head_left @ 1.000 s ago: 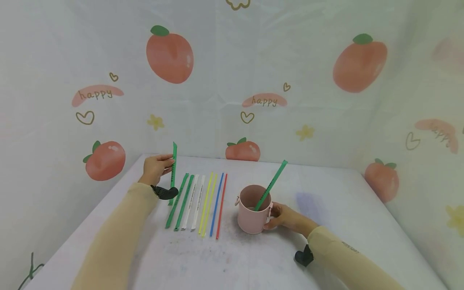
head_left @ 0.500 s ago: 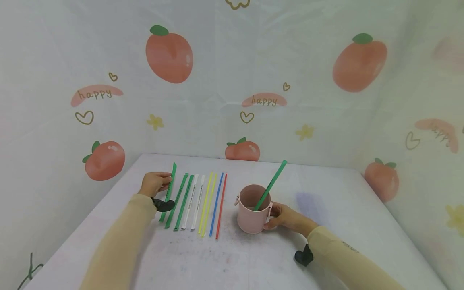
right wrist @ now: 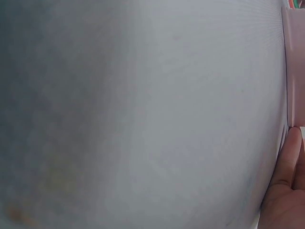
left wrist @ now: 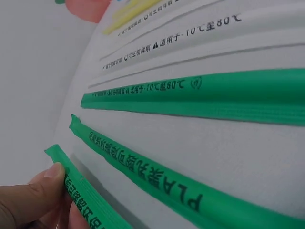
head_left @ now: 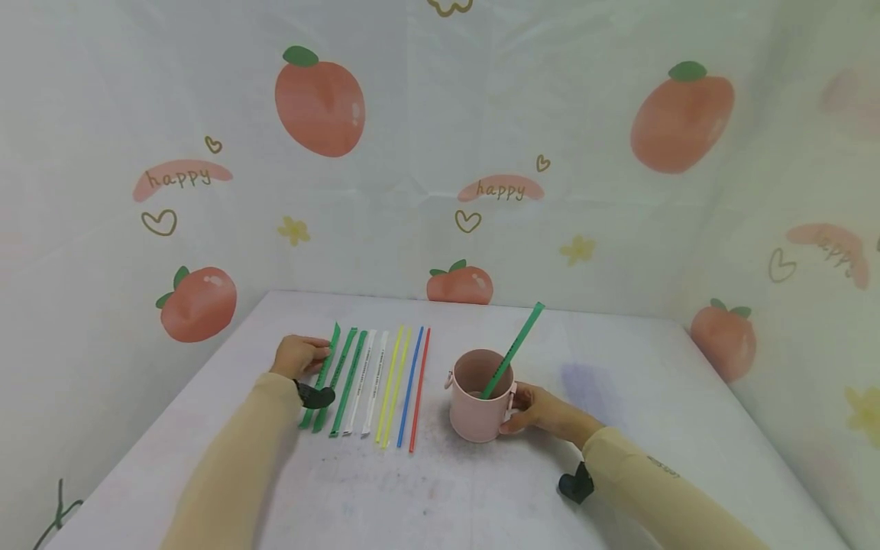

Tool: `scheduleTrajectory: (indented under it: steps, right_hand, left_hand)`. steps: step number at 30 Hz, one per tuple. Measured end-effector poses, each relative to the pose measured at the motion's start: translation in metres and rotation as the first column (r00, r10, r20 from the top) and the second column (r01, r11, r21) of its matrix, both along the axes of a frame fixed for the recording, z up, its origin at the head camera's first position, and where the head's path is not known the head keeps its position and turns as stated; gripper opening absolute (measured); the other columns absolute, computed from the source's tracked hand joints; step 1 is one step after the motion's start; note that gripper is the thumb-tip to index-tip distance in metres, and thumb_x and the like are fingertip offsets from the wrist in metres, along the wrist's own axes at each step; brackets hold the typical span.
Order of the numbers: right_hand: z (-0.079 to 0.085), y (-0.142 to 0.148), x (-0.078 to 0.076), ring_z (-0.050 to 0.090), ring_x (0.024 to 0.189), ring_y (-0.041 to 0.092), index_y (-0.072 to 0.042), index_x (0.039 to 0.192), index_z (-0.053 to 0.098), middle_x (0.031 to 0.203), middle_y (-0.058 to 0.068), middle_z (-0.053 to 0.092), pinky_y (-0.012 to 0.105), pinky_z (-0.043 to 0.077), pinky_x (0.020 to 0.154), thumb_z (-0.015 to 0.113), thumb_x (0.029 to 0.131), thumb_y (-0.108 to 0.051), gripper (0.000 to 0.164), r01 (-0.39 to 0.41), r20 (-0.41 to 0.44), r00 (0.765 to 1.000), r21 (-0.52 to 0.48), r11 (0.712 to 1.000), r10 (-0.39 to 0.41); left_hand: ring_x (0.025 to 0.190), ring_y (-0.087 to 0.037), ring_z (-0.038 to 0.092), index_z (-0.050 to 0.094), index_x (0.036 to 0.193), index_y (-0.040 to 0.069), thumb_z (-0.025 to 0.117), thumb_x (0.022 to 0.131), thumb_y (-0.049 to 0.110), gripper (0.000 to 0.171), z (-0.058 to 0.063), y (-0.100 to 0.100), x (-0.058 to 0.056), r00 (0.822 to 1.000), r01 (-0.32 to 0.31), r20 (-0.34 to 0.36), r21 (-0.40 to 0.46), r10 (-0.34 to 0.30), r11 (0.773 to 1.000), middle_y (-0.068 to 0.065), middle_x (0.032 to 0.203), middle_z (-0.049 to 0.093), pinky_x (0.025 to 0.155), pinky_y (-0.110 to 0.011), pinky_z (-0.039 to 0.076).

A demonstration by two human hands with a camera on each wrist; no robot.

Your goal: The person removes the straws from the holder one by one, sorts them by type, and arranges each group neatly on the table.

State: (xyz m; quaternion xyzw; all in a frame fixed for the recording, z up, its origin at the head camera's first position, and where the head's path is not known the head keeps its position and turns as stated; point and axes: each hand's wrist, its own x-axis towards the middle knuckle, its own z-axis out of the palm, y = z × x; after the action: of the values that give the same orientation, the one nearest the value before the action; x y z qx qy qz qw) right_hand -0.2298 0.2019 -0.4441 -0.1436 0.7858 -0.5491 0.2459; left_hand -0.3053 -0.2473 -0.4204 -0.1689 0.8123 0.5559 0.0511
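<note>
My left hand (head_left: 300, 355) pinches a green paper-wrapped straw (left wrist: 93, 200) near its far end, low over the left of the table. Printed characters run along the wrapper. Just right of it lie two more green wrapped straws, a slanted one (left wrist: 143, 169) and a straighter one (left wrist: 200, 93). My right hand (head_left: 546, 412) grips the handle of a pink mug (head_left: 474, 420), which stands upright. Inside the mug leans another green wrapped straw (head_left: 517, 345), its top tilted to the right. In the right wrist view only part of the hand and the mug's side show.
Beside the green straws, two white wrapped straws (head_left: 374, 382), two yellow straws (head_left: 399, 367), a blue straw (head_left: 411, 386) and a red straw (head_left: 421, 389) lie in a row. The white table (head_left: 371, 504) ends at a fruit-printed curtain (head_left: 412, 114).
My left hand has come down and toward me with the green straw, then shifted slightly right beside the row; the straw now lies at a flatter slant. My right hand and the mug stay put.
</note>
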Motion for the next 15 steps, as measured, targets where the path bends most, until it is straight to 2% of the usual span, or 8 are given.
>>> scheduleTrajectory:
  steps: [5, 15]
  right_hand:
    - [-0.0001, -0.0007, 0.0004, 0.049, 0.115, 0.022, 0.002, 0.132, 0.050, 0.121, 0.007, 0.058, 0.040, 0.038, 0.103, 0.078, 0.079, -0.005, 0.060, -0.008, 0.001, 1.000, -0.008, 1.000, 0.008]
    - [-0.0005, 0.0016, -0.0012, 0.049, 0.114, 0.022, 0.002, 0.133, 0.049, 0.121, 0.006, 0.058, 0.038, 0.039, 0.101, 0.077, 0.080, -0.006, 0.060, -0.015, -0.003, 1.000, -0.008, 1.000, 0.015]
  left_hand:
    - [0.064, -0.009, 0.057, 0.065, 0.120, -0.006, 0.066, 0.090, 0.002, 0.031, -0.0043, 0.0005, 0.0009, 1.000, 0.008, 0.003, -0.068, -0.008, 0.998, -0.003, 0.083, 0.067, 0.057, -0.019, 0.053]
    - [0.063, -0.009, 0.057, 0.067, 0.116, -0.006, 0.068, 0.088, 0.002, 0.029, -0.0054, 0.0052, -0.0001, 1.000, -0.013, -0.005, -0.107, 0.013, 0.994, -0.011, 0.092, 0.070, 0.056, -0.020, 0.053]
